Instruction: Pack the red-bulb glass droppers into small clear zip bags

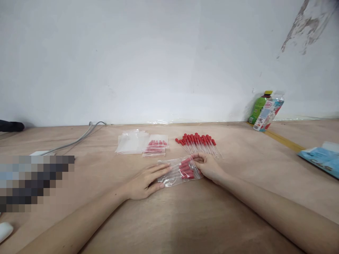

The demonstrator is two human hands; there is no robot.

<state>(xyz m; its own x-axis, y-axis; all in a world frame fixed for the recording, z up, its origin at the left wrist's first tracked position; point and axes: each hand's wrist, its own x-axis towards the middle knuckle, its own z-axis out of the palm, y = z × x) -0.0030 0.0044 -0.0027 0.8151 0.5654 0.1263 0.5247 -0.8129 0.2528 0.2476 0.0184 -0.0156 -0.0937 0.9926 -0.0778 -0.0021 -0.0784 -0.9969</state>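
A clear plastic bag with several red-capped droppers inside lies on the wooden table in front of me. My left hand rests flat on the bag's left end, fingers stretched out. My right hand has its fingers curled at the bag's right end, pinching its edge by the red caps. Just behind the right hand lies a loose row of red-capped droppers.
A pile of empty clear bags and filled dropper bags lies at the back. A grey cable runs left. A green bottle and packet lean on the wall. A blue pack sits right.
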